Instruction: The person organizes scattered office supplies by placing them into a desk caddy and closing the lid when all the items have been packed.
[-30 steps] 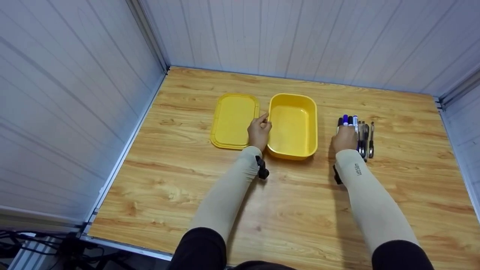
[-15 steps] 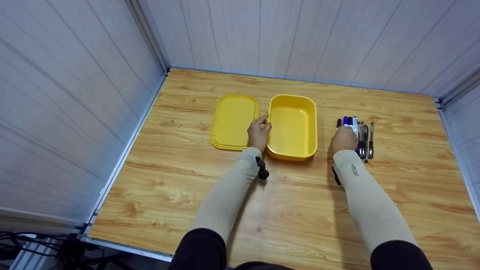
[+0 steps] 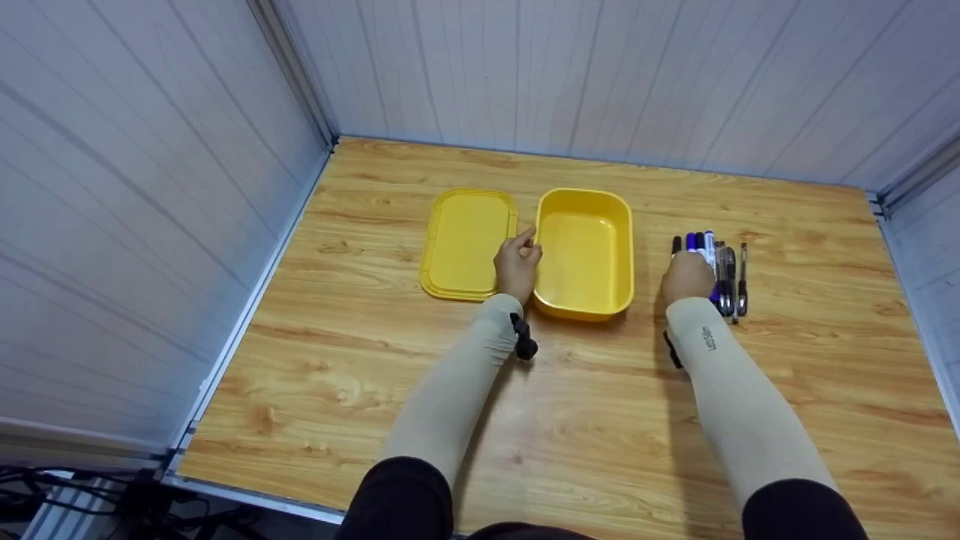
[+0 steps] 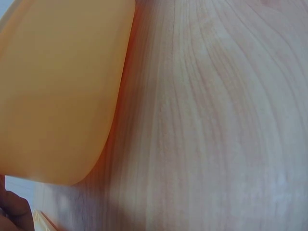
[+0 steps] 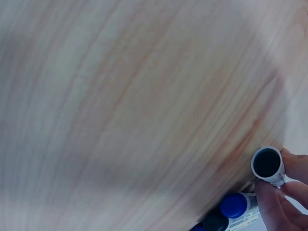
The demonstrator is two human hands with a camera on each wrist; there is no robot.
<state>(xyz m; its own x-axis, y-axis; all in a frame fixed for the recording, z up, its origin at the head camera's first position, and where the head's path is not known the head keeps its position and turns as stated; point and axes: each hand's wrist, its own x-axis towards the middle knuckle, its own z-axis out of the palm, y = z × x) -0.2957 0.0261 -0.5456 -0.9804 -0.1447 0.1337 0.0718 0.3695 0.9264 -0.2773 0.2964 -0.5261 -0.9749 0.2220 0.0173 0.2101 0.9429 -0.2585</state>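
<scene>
Head view: one yellow box [image 3: 583, 262], rectangular with rounded corners, uncovered, standing on the wood-grain counter [image 3: 585, 420] between the two hands, just right of the left one. Contents: bare yellow floor, marked by a small glint. One matching yellow lid [image 3: 466, 244], lying flat just left of the left hand.

Left hand [image 3: 517, 264]: index finger extended to the box's rim, narrow gap to the thumb, fingertips against the box's side. Right hand [image 3: 688, 277]: closed around a marker, well apart from the box, on its right.

Writing set, at and beyond the right hand: a black-capped marker [image 3: 676, 244] at its left; a blue-capped marker [image 3: 691, 240], another black-capped marker [image 3: 700, 240] and a white-and-blue marker [image 3: 709, 238] beyond its knuckles; several clear pens [image 3: 732, 281] with dark grips side by side at its right.

Right wrist view: adds the grasp concealed from above, thumb and fingers pinching a white marker [image 5: 267, 166] with dark end toward the camera; blue and dark marker ends lie just beside. Fine print on a barrel is too small to read.

Left wrist view: adds the box's smooth outer wall, with only part of the left hand at its lower corner.

Lettering: on the right sleeve [image 3: 739, 397], apparently "LetsSlim".
</scene>
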